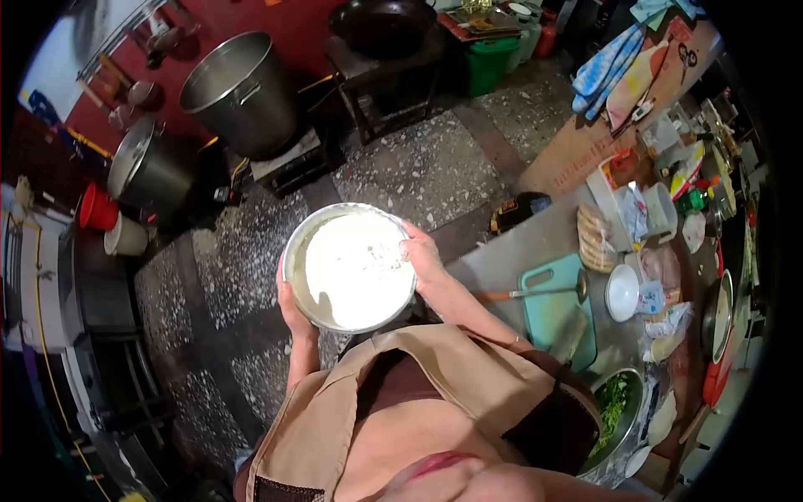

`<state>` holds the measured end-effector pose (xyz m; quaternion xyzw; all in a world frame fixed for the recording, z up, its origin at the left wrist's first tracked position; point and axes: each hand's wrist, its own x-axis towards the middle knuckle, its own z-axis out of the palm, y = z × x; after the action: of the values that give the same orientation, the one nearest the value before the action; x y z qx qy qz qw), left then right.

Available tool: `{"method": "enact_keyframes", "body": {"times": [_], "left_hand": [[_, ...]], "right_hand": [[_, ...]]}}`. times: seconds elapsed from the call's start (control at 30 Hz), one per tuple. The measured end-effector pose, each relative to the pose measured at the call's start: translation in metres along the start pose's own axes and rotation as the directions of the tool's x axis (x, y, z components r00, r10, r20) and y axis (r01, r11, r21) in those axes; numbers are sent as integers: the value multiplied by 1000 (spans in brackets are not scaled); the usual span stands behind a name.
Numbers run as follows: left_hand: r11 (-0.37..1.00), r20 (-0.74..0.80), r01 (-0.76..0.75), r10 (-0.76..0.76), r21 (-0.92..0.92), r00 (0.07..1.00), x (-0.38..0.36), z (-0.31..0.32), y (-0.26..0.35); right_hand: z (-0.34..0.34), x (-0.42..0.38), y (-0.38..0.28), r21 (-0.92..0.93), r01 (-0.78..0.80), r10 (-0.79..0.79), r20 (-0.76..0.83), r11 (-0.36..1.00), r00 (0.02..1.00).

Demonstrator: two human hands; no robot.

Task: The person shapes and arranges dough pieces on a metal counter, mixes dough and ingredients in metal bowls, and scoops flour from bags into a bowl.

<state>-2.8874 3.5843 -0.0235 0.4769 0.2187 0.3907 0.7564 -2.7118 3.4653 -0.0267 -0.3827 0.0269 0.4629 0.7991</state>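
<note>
Both my hands carry a round metal bowl (294,259) in front of my body, above the floor. White powder that looks like flour (351,263) fills much of it, brightly lit, with a small shadowed patch at the lower edge. My left hand (294,311) grips the bowl's left side from outside. On the right side, my right hand (422,255) clasps the rim, its thumb over the edge. The fingers beneath the bowl are hidden.
To my right, a metal counter (498,263) bears a green cutting board (539,314), a ladle (544,291), a cleaver (571,336), a white bowl (621,293) and a basin of chopped greens (615,406). Large pots (251,109) stand ahead left, near a wooden stool (381,63).
</note>
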Motion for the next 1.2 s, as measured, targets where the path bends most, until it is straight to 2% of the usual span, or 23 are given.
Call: {"method": "enact_keyframes", "body": {"times": [0.07, 0.13, 0.27, 0.3, 0.4, 0.43, 0.53, 0.6, 0.67, 0.7, 0.8, 0.83, 0.93, 1.07, 1.13, 1.2], "left_hand": [[999, 37, 7, -5, -45, 999, 56, 11, 1], [999, 35, 17, -16, -27, 999, 107, 17, -6], [996, 120, 78, -73, -36, 990, 213, 46, -37], [991, 154, 108, -119, 78, 981, 243, 51, -47], [978, 337, 206, -191, -10, 922, 325, 91, -76], [973, 404, 232, -213, 3, 890, 352, 107, -85], [944, 537, 319, -312, 83, 784, 417, 174, -100], [950, 620, 287, -301, 126, 725, 456, 216, -126], [947, 687, 294, -301, 132, 662, 490, 261, -161], [942, 702, 301, -317, 151, 638, 506, 286, -177], [946, 756, 279, -302, 164, 580, 546, 365, -224], [932, 787, 348, -288, 100, 546, 556, 396, -235], [904, 798, 427, -263, 8, 543, 597, 477, -295], [886, 790, 461, -323, 58, 521, 647, 575, -331], [870, 834, 492, -242, -39, 495, 662, 631, -341], [878, 844, 476, -227, -38, 486, 681, 684, -370]], "right_hand": [[13, 43, -19, 16, 51, -51, -6, 999, 999], [21, 86, -40, 20, 20, -20, 9, 1000, 1000], [13, 180, -73, 65, 109, -101, -106, 992, 989], [12, 193, -88, 102, 113, -103, -97, 988, 990], [-4, 240, -121, 204, 291, -260, -165, 935, 951], [-6, 248, -135, 161, 362, -322, -231, 918, 918], [-21, 272, -182, 161, 471, -382, -391, 867, 838], [-37, 289, -215, 216, 567, -437, -446, 795, 781], [-52, 304, -256, 112, 654, -519, -515, 748, 682], [-60, 315, -278, 52, 646, -491, -605, 761, 627], [-95, 343, -349, 9, 684, -493, -688, 729, 533], [-108, 353, -374, -40, 676, -505, -697, 736, 509], [-168, 395, -450, -37, 720, -562, -653, 693, 508], [-190, 423, -550, 6, 751, -569, -649, 660, 505], [-212, 438, -600, -53, 714, -551, -677, 698, 488], [-250, 461, -645, -37, 726, -537, -699, 687, 472]]}}
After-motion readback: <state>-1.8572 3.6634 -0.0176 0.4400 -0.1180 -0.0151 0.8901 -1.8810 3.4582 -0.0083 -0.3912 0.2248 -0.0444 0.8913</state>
